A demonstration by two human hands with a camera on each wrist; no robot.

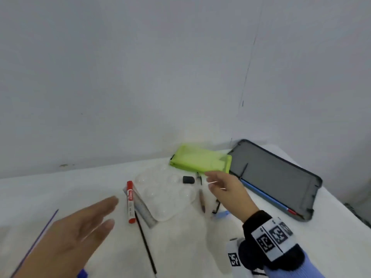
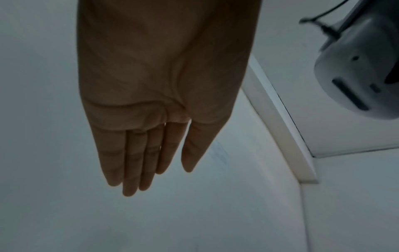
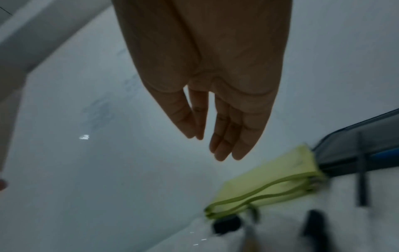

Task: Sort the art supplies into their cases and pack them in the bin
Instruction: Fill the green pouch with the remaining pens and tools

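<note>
Both hands hover above the white table with straight fingers and hold nothing. My left hand (image 1: 80,231) (image 2: 151,153) is at the front left, short of a red marker (image 1: 130,201). My right hand (image 1: 224,187) (image 3: 215,129) reaches toward a lime-green pouch (image 1: 198,160) (image 3: 267,180) at the back. Right of the pouch lies an open dark grey case (image 1: 275,177) (image 3: 356,145) with a blue pencil (image 1: 267,195) along its near edge. A clear paint palette (image 1: 166,193), a ruler (image 1: 142,209), a thin black stick (image 1: 145,241), a brown pencil (image 1: 201,200) and a small black block (image 1: 188,179) (image 3: 226,225) lie between the hands.
A purple pencil (image 1: 38,239) lies at the far left and something blue (image 1: 82,273) at the bottom edge. The table (image 1: 180,247) meets a plain grey wall (image 1: 140,77) at the back. A white device with a cable (image 2: 358,75) shows in the left wrist view.
</note>
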